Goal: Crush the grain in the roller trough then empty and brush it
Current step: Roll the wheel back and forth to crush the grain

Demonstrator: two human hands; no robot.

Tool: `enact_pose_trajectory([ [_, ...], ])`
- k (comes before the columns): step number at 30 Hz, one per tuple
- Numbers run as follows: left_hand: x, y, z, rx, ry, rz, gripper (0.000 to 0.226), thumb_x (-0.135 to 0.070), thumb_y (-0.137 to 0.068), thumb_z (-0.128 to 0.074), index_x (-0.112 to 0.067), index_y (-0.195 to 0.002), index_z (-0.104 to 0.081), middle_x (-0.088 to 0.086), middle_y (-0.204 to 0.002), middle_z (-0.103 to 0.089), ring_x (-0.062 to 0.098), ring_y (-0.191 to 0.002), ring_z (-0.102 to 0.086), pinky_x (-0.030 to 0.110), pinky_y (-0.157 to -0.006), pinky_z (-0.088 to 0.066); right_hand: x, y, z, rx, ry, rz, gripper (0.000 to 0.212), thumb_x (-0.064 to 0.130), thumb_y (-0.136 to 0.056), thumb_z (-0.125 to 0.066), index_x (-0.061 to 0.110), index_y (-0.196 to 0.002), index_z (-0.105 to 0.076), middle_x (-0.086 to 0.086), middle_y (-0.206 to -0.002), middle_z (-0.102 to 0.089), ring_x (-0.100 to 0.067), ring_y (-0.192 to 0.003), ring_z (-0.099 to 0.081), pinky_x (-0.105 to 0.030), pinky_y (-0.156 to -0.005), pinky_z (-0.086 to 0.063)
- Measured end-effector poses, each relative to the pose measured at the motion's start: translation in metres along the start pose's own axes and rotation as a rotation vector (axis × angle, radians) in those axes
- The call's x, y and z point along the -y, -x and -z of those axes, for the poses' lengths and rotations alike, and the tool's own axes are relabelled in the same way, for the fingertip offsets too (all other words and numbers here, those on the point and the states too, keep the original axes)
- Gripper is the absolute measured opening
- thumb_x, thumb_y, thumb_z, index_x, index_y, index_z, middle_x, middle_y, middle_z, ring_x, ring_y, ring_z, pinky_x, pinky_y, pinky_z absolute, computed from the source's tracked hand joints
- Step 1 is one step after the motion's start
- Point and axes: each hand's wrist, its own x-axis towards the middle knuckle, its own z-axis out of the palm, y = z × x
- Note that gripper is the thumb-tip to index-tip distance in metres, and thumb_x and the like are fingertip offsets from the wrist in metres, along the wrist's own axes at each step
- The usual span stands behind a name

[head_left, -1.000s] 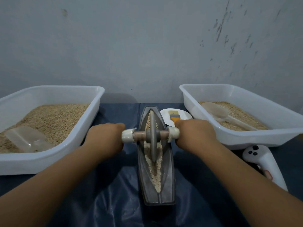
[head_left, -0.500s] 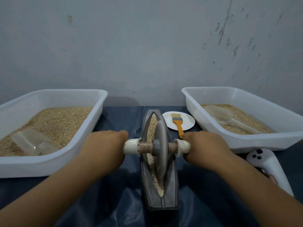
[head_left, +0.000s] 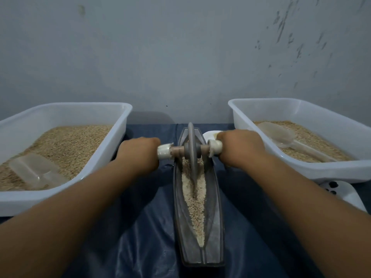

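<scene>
Grain point(head_left: 193, 195) lies in a long strip down the middle of the roller trough point(head_left: 215, 217), which sits lengthwise on the dark cloth between my two forearms. My left hand point(head_left: 138, 155) is wrapped round the left end of the axle and my right hand point(head_left: 240, 148) round the right end, with the roller wheel point(head_left: 192, 149) standing upright in the far half of the trough. I judge I am in the middle of the crushing: the kernels nearest me look broken but coarse, so more passes seem needed. Emptying is not yet done, since the trough is full. Brushing is also left; the white plate point(head_left: 208, 135) beyond my right hand is mostly hidden, and I cannot make out a brush.
</scene>
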Motion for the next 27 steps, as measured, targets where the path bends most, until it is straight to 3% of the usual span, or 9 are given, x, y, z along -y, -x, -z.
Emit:
enact_pose_trajectory([
  [5,0.001,-0.024,0.0,-0.121,-0.029,-0.001,0.02,-0.025,-0.077,-0.065,-0.031,-0.082,-0.046,-0.006,-0.071,-0.053,0.018,-0.065,-0.053,0.032,-0.061,-0.043,-0.004,-0.017,-0.008,-0.098,-0.024,-0.018,0.022,0.022,-0.067,-0.059,0.025,-0.065,-0.037,0.007,-0.06,-0.047,-0.01,-0.051,-0.039,-0.025,-0.048,-0.02],
  [9,-0.003,-0.01,0.002,-0.143,-0.062,-0.057,0.025,-0.027,-0.078,-0.067,-0.031,-0.081,-0.043,-0.008,-0.067,-0.049,0.016,-0.064,-0.054,0.031,-0.061,-0.045,-0.004,0.0,-0.016,-0.016,-0.06,-0.037,0.011,0.026,-0.071,-0.061,0.028,-0.077,-0.052,0.008,-0.065,-0.05,-0.015,-0.057,-0.047,-0.027,-0.053,-0.034],
  [12,-0.008,0.013,0.01,-0.117,-0.063,-0.085,0.026,-0.028,-0.078,-0.068,-0.032,-0.08,-0.042,-0.008,-0.07,-0.053,0.015,-0.065,-0.055,0.032,-0.064,-0.049,-0.005,0.019,-0.015,0.083,-0.094,-0.034,0.014,0.03,-0.075,-0.059,0.031,-0.087,-0.052,0.009,-0.071,-0.048,-0.018,-0.067,-0.05,-0.029,-0.061,-0.04],
  [16,-0.011,0.055,0.023,-0.052,-0.104,-0.111,0.026,-0.03,-0.077,-0.063,-0.033,-0.075,-0.038,-0.009,-0.065,-0.048,0.01,-0.06,-0.049,0.028,-0.059,-0.044,-0.007,0.06,0.002,0.199,-0.132,0.028,0.017,0.032,-0.072,-0.063,0.028,-0.072,-0.046,0.009,-0.071,-0.052,-0.011,-0.064,-0.051,-0.026,-0.053,-0.038],
  [19,-0.006,0.082,0.034,0.05,-0.103,-0.119,0.022,-0.032,-0.073,-0.061,-0.034,-0.073,-0.039,-0.01,-0.066,-0.05,0.004,-0.058,-0.048,0.025,-0.052,-0.036,-0.013,0.091,0.023,0.27,-0.174,0.088,0.016,0.036,-0.066,-0.064,0.031,-0.074,-0.051,0.009,-0.071,-0.059,-0.008,-0.065,-0.057,-0.027,-0.052,-0.043],
  [23,-0.001,0.092,0.037,0.138,-0.07,-0.092,0.019,-0.035,-0.068,-0.062,-0.035,-0.08,-0.047,-0.012,-0.069,-0.055,0.002,-0.062,-0.052,0.023,-0.054,-0.042,-0.013,0.103,0.035,0.276,-0.132,0.128,0.015,0.037,-0.065,-0.062,0.033,-0.074,-0.051,0.01,-0.069,-0.059,-0.006,-0.062,-0.057,-0.028,-0.053,-0.047],
  [27,-0.003,0.069,0.016,0.052,-0.034,-0.053,0.017,-0.034,-0.072,-0.062,-0.033,-0.079,-0.046,-0.01,-0.068,-0.055,0.007,-0.062,-0.054,0.027,-0.058,-0.048,-0.004,0.073,0.016,0.154,-0.059,0.059,0.017,0.031,-0.07,-0.06,0.028,-0.067,-0.044,0.007,-0.065,-0.054,-0.009,-0.058,-0.05,-0.024,-0.046,-0.033],
])
